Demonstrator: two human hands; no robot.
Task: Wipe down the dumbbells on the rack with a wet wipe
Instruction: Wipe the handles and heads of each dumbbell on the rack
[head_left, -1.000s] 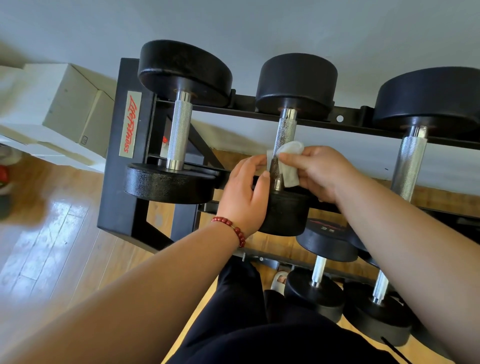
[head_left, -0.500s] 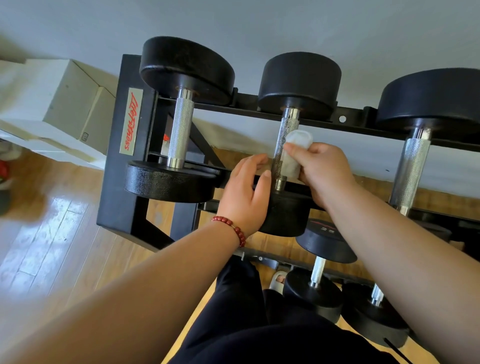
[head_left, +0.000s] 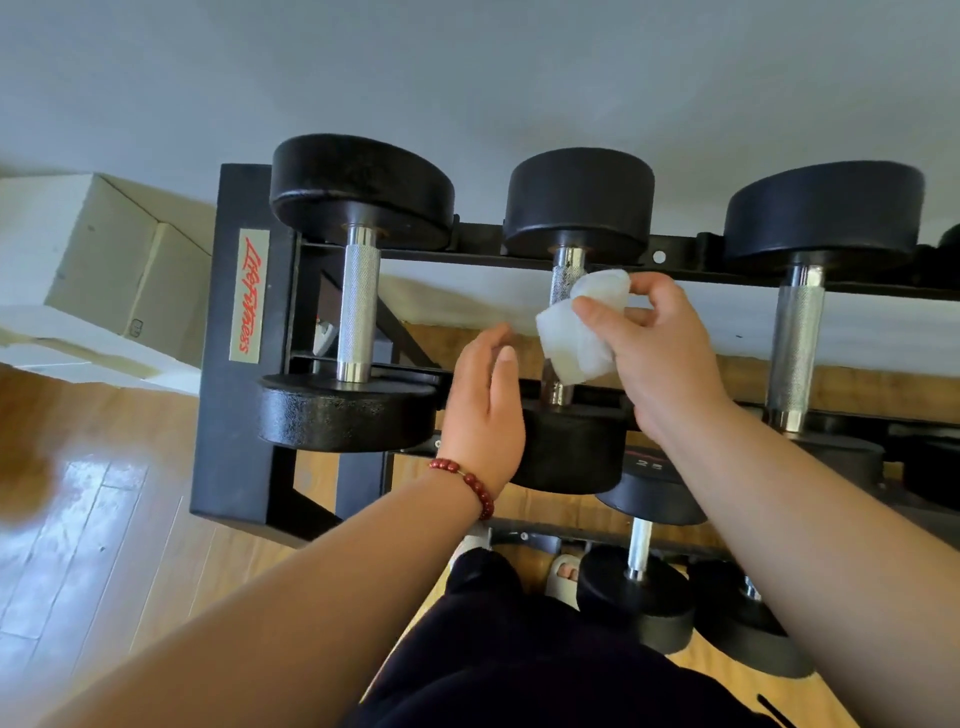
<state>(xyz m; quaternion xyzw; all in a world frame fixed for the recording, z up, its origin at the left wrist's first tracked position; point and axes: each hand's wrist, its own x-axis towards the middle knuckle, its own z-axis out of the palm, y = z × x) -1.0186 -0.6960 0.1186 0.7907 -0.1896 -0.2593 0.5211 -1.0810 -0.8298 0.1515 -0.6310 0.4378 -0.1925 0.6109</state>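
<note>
Three black dumbbells with knurled steel handles lie across the top tier of the black rack (head_left: 234, 415). My right hand (head_left: 654, 353) holds a white wet wipe (head_left: 576, 332) wrapped round the handle of the middle dumbbell (head_left: 579, 202). The wipe hides most of that handle. My left hand (head_left: 485, 415), with a red bead bracelet on the wrist, rests with straight fingers against the near head of the same dumbbell. The left dumbbell (head_left: 358, 306) and the right dumbbell (head_left: 797, 343) lie untouched on either side.
Smaller dumbbells (head_left: 639, 561) sit on a lower tier below my right arm. A cardboard box (head_left: 119, 275) stands left of the rack on the wooden floor (head_left: 104, 545). A grey wall is behind. My dark trousers fill the bottom centre.
My right hand has slid the wipe along the middle dumbbell's handle toward the far head, and the wipe has spread out wider. My left hand stays on the near head.
</note>
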